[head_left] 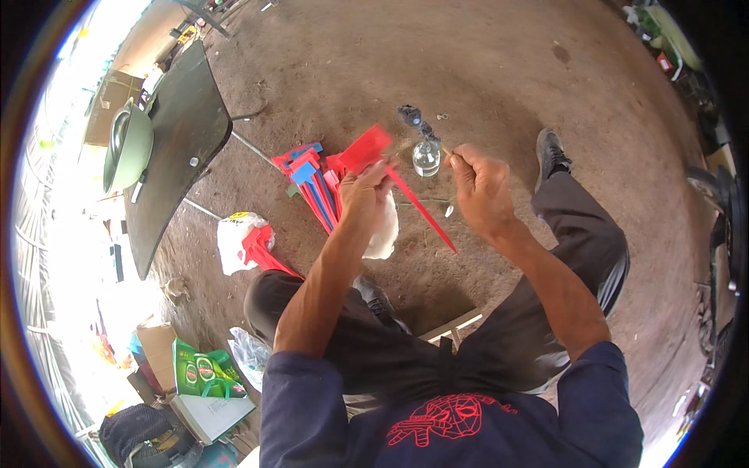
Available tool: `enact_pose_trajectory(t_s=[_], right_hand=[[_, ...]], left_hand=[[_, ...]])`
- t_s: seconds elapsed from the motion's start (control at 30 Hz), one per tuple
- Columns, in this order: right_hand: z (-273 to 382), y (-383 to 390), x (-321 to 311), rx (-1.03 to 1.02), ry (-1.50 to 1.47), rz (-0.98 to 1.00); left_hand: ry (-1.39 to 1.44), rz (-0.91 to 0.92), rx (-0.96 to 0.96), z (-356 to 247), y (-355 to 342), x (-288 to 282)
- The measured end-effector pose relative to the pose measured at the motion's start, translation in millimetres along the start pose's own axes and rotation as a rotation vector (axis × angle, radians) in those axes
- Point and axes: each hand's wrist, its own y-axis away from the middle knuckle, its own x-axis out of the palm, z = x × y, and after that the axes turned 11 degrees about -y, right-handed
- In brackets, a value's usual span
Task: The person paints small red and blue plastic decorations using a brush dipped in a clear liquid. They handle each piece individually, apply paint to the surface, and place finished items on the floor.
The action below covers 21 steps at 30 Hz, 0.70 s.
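Observation:
My left hand grips a red piece with a wide flat head and a long thin strip slanting down to the right. My right hand is closed, pinching a small, thin yellowish stick near a glass jar of clear liquid. A dark crumpled material shows just above the jar. Behind my left hand lies a bundle of red and blue strips, with a white piece partly hidden below the hand. A white bag with more red strips is at the lower left.
A dark table on metal legs carries a pale green bowl at the left. Cardboard boxes, a green bag and a black mesh bag lie at lower left. My legs frame the dirt floor ahead.

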Motion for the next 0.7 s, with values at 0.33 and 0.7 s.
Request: enact_pose_trajectory(t_s=[0.33, 0.7], right_hand=[[-4.5, 6.0, -9.2, -0.121, 0.108, -0.003], [-5.1, 10.4, 3.1, -0.113, 0.086, -0.032]], left_hand=[[-0.560, -0.280, 0.265, 3.5, -25.8, -45.5], [-0.268, 0.192, 0.300, -28.5, 36.8, 28.0]])
